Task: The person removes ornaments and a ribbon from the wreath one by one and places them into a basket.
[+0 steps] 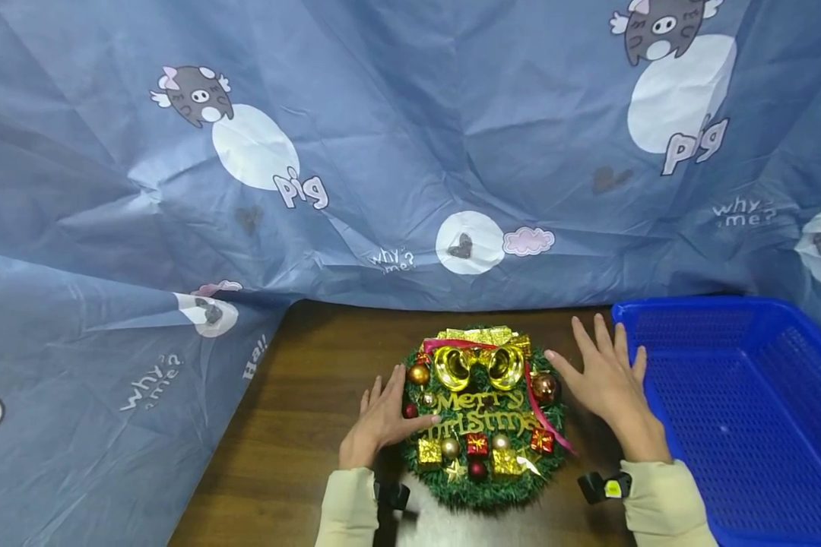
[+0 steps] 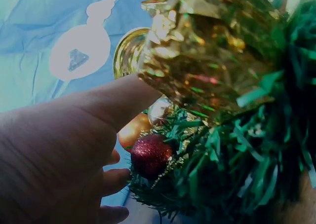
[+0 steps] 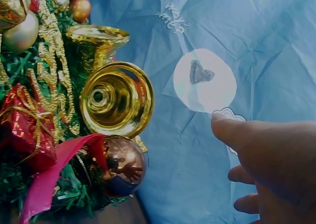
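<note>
A green tinsel Christmas wreath (image 1: 482, 494) lies on the brown table, with gold "Merry Christmas" lettering (image 1: 482, 422) across its middle. Two gold bells (image 1: 453, 368) sit at its top, among baubles, small wrapped boxes and a pink ribbon (image 1: 550, 427). My left hand (image 1: 383, 422) is at the wreath's left side, fingers extended along the edge and thumb reaching over the lettering. In the left wrist view a dark red bauble (image 2: 151, 156) shows beside that hand. My right hand (image 1: 605, 376) hovers with spread fingers off the right side, thumb near a brown bauble (image 3: 124, 167), holding nothing.
A blue plastic basket (image 1: 739, 304) stands at the right, close beside my right hand. Behind the table (image 1: 294, 395) hangs a blue cloth (image 1: 383, 152) printed with pigs, which also covers the left side.
</note>
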`<action>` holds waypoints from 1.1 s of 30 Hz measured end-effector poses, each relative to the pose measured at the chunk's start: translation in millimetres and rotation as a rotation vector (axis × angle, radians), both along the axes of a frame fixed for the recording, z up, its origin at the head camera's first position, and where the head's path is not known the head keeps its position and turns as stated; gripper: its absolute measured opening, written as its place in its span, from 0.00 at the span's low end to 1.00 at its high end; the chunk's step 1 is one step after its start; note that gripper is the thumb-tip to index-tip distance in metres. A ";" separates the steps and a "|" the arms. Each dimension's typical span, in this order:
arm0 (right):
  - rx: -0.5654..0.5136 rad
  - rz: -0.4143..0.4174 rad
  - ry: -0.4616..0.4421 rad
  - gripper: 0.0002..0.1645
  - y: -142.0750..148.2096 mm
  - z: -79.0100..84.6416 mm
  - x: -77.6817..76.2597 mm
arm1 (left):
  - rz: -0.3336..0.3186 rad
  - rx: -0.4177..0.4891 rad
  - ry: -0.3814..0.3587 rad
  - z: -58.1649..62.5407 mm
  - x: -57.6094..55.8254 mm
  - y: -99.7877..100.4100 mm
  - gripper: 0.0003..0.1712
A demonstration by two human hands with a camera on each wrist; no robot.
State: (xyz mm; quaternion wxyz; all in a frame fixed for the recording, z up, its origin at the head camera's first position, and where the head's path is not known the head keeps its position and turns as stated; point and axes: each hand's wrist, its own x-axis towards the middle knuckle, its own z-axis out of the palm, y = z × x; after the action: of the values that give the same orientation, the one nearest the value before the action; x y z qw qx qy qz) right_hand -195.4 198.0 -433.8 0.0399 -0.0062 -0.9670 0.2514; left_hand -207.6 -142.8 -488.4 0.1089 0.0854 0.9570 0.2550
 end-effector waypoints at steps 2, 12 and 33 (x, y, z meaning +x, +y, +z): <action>0.004 0.010 -0.020 0.53 -0.6 -0.4 -0.6 | -0.002 -0.002 -0.011 -0.9 -0.1 -0.4 0.64; 0.013 0.070 -0.104 0.54 -5.9 -2.9 -4.2 | -0.012 0.000 -0.024 0.5 -3.9 -0.5 0.60; 0.037 0.126 -0.145 0.47 -21.2 -26.4 -2.3 | -0.029 0.018 -0.058 -6.7 -3.8 -4.0 0.59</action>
State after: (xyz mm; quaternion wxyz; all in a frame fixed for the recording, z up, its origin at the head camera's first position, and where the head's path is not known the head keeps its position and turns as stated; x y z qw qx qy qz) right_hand -197.7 176.8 -460.2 -0.0459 0.0370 -0.9703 0.2344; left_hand -211.5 -146.8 -495.2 0.1397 0.0929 0.9497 0.2646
